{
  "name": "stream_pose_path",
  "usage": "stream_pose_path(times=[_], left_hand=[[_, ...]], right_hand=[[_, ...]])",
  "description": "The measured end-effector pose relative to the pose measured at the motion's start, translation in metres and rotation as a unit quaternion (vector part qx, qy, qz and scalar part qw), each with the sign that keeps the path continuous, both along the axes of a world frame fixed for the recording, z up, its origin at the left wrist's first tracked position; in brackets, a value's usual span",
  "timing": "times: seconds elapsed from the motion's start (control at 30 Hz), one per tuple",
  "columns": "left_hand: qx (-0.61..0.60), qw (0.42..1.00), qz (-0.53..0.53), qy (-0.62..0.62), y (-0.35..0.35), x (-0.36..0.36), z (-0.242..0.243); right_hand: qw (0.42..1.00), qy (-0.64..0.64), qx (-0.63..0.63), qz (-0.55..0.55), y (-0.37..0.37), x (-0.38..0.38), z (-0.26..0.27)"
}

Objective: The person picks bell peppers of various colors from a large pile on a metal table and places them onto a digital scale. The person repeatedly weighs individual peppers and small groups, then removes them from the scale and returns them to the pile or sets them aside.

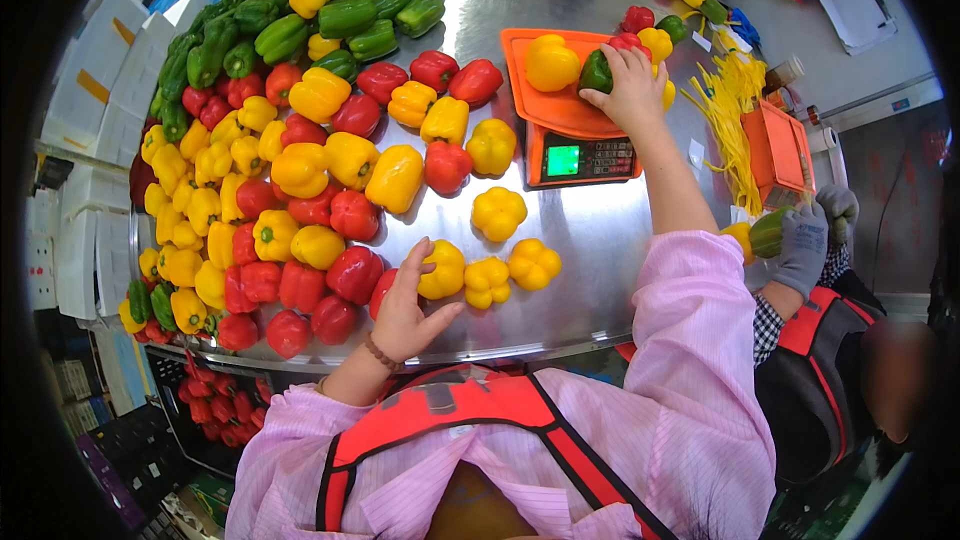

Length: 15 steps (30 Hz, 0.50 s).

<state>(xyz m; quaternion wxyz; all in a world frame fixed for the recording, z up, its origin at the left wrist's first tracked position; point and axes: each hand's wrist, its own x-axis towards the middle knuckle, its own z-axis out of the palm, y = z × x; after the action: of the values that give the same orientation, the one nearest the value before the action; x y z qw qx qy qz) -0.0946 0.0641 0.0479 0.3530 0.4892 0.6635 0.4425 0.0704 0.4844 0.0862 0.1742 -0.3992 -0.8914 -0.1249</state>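
My right hand (628, 86) reaches over the orange weighing pan (570, 106) of a digital scale, its fingers on a green bell pepper (595, 73); a red pepper shows just beyond the fingertips. A yellow bell pepper (552, 63) lies at the pan's left. The scale's display (562, 161) is lit green. My left hand (411, 307), with a beaded bracelet at the wrist, has its fingers apart near a yellow pepper (441, 270) at the table's near side. Whether it touches that pepper is unclear. Several yellow peppers (499, 214) lie between the hand and the scale.
Piled red, yellow and green bell peppers (300, 169) cover the left of the metal table (577, 225). Yellow ties (731, 112) and an orange box (776, 150) are at the right. Beside me, a co-worker's gloved hands (806, 236) hold peppers. A crate of red peppers (221, 405) is below left.
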Motion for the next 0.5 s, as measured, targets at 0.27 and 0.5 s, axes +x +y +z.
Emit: stream_pose_path(times=[0.27, 0.5], left_hand=[[0.006, 1.0, 0.029, 0.001, -0.01, -0.006, -0.008], [-0.004, 0.998, 0.059, 0.007, -0.015, -0.002, -0.004]], right_hand=[[0.968, -0.182, -0.174, -0.019, -0.002, -0.083, 0.033], [0.975, 0.039, -0.07, 0.207, -0.082, -0.081, 0.035]])
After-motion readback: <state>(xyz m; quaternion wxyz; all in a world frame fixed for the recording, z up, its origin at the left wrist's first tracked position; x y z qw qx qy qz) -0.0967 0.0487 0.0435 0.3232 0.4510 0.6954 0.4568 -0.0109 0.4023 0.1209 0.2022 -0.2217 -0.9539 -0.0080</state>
